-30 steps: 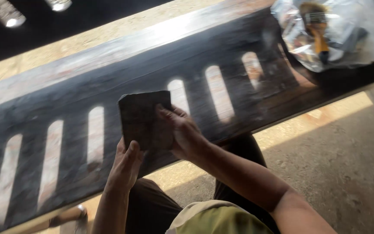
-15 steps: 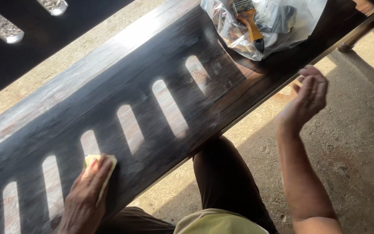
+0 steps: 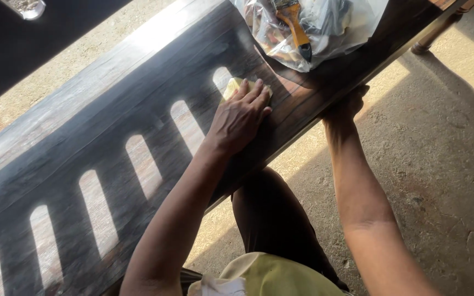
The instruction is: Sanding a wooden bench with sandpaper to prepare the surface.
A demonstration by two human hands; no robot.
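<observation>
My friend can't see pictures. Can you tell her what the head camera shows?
A person's left hand presses a yellow pad flat on a dark wooden board with slots, while the right hand grips its near edge. A clear plastic bag holding a paintbrush lies on the board.

Left hand point(image 3: 240, 118) presses a yellow sanding pad point(image 3: 236, 86) flat on the dark slotted wooden panel point(image 3: 83, 142); right hand point(image 3: 345, 105) grips the panel's near edge
</observation>
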